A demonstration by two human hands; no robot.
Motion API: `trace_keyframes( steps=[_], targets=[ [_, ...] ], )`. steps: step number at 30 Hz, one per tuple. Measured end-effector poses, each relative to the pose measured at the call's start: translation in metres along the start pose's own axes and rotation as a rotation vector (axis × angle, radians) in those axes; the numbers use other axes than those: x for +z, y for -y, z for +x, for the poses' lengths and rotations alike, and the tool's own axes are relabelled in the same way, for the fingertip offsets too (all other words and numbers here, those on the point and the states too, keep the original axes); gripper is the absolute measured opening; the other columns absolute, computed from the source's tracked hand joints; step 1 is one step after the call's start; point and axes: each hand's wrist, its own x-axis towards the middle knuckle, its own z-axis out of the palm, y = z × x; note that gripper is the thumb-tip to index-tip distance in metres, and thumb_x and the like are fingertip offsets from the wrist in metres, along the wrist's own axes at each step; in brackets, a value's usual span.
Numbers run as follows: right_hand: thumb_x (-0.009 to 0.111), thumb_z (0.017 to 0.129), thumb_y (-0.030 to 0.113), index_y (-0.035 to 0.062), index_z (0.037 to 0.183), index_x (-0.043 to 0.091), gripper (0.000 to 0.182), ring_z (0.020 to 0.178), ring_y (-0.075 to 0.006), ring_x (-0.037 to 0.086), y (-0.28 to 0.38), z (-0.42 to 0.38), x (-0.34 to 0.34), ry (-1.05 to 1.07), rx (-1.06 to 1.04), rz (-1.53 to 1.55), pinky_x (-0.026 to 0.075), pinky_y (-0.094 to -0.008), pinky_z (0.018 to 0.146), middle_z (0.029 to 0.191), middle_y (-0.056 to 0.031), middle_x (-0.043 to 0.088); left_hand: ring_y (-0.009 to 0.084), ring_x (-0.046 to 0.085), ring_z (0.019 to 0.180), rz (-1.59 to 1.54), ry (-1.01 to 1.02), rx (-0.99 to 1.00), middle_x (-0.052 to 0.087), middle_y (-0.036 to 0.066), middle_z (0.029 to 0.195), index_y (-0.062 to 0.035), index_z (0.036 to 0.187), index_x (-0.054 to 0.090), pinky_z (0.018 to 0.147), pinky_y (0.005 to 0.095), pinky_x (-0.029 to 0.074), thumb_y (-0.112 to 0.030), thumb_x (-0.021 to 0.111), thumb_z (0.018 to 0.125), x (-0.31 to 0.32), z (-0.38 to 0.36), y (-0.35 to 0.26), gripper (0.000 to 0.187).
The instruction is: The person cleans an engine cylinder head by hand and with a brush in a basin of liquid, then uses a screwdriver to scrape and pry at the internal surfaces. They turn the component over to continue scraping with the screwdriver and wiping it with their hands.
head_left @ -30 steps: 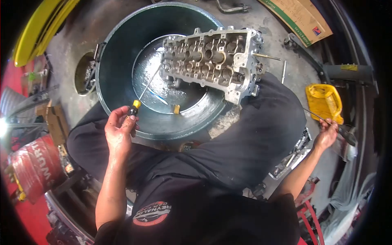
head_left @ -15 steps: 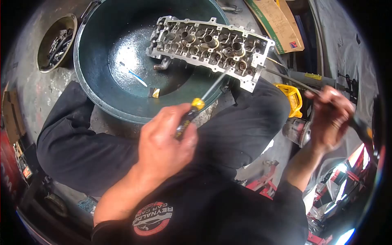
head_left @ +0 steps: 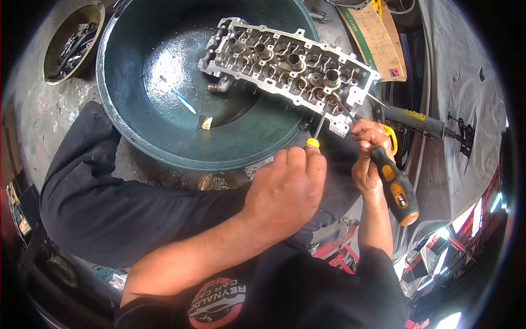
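An aluminium cylinder head (head_left: 285, 68) lies tilted across the rim of a dark green basin (head_left: 213, 160), its open side with several round ports facing up. My left hand (head_left: 287, 186) is closed around a screwdriver (head_left: 313, 142) with a yellow collar. That shaft reaches the lower edge of the head near its right end. In my right hand (head_left: 372, 156) is a larger screwdriver (head_left: 395, 186) with a black and orange handle. Its shaft runs up-left to the last ports, close to the other tip. The exact contact of both tips is too small to make out.
Inside the basin lie a blue-and-white brush-like stick (head_left: 178, 94) and a small scrap (head_left: 204, 122). A metal bowl of parts (head_left: 74, 55) stands at left. Cardboard (head_left: 378, 41) is at upper right, beside a grey cylindrical tool (head_left: 419, 119) and plastic sheeting (head_left: 466, 82).
Both hands have moved toward the head's right end, the right hand coming in from the far right. The right-hand screwdriver's tip now reaches into the head. The head appears slightly shifted right.
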Motion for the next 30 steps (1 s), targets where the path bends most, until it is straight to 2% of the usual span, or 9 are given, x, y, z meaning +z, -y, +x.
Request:
trace_keyframes(
  steps=[4, 5, 11, 15, 21, 26, 30],
  targets=[
    [0.056, 0.108, 0.022, 0.0056, 0.103, 0.054, 0.017, 0.082, -0.0234, 0.062, -0.008, -0.001, 0.008, 0.037, -0.007, 0.000, 0.050, -0.0371, 0.078, 0.096, -0.0150, 0.068, 0.0227, 0.062, 0.071, 0.118, 0.003, 0.037, 0.052, 0.008, 0.079, 0.0027, 0.107, 0.064, 0.053, 0.0336, 0.054, -0.008, 0.064, 0.085, 0.012, 0.007, -0.008, 0.024],
    [0.070, 0.084, -0.012, 0.0045, 0.099, 0.060, 0.024, 0.080, -0.0220, 0.060, -0.008, 0.003, 0.010, 0.004, -0.067, -0.005, 0.049, -0.0305, 0.067, 0.093, -0.0144, 0.067, 0.0221, 0.061, 0.070, 0.147, 0.012, 0.042, 0.052, 0.008, 0.078, 0.0020, 0.105, 0.064, 0.052, 0.0331, 0.053, -0.008, 0.063, 0.086, 0.013, 0.009, -0.011, 0.021],
    [0.072, 0.075, -0.015, 0.0046, 0.102, 0.061, 0.035, 0.085, -0.0231, 0.062, -0.019, -0.007, 0.011, 0.083, -0.011, -0.023, 0.053, -0.0309, 0.069, 0.104, -0.0133, 0.069, 0.0213, 0.062, 0.067, 0.195, 0.025, 0.003, 0.054, 0.008, 0.079, -0.0034, 0.094, 0.060, 0.050, 0.0318, 0.053, -0.009, 0.063, 0.088, 0.022, 0.022, -0.024, 0.008],
    [0.073, 0.074, -0.015, 0.0044, 0.103, 0.062, 0.036, 0.085, -0.0232, 0.062, -0.015, -0.008, 0.009, 0.082, 0.027, 0.008, 0.053, -0.0308, 0.070, 0.106, -0.0143, 0.069, 0.0209, 0.063, 0.066, 0.197, 0.030, -0.035, 0.055, 0.009, 0.080, -0.0029, 0.097, 0.060, 0.050, 0.0314, 0.054, -0.009, 0.063, 0.089, 0.028, 0.026, -0.030, 0.010],
    [0.074, 0.077, -0.010, 0.0034, 0.102, 0.062, 0.032, 0.082, -0.0223, 0.059, -0.026, -0.016, 0.006, 0.112, 0.042, 0.078, 0.052, -0.0299, 0.068, 0.106, -0.0155, 0.069, 0.0226, 0.065, 0.068, 0.173, 0.071, -0.036, 0.056, 0.009, 0.081, 0.0017, 0.105, 0.062, 0.052, 0.0327, 0.055, -0.007, 0.062, 0.087, 0.029, 0.023, -0.024, 0.020],
    [0.072, 0.082, -0.008, 0.0036, 0.102, 0.062, 0.025, 0.080, -0.0208, 0.057, -0.022, -0.006, 0.010, 0.049, -0.033, 0.051, 0.048, -0.0303, 0.064, 0.104, -0.0149, 0.069, 0.0246, 0.066, 0.071, 0.085, 0.087, -0.061, 0.056, 0.011, 0.083, 0.0066, 0.115, 0.062, 0.054, 0.0337, 0.056, -0.005, 0.062, 0.086, 0.026, 0.021, -0.013, 0.031],
    [0.070, 0.085, -0.008, 0.0039, 0.102, 0.062, 0.023, 0.079, -0.0205, 0.057, -0.018, -0.004, 0.008, 0.066, -0.010, 0.034, 0.047, -0.0302, 0.062, 0.103, -0.0150, 0.069, 0.0247, 0.066, 0.073, 0.068, 0.095, -0.065, 0.056, 0.011, 0.084, 0.0067, 0.114, 0.062, 0.055, 0.0341, 0.056, -0.005, 0.062, 0.085, 0.027, 0.019, -0.008, 0.031]
  ],
)
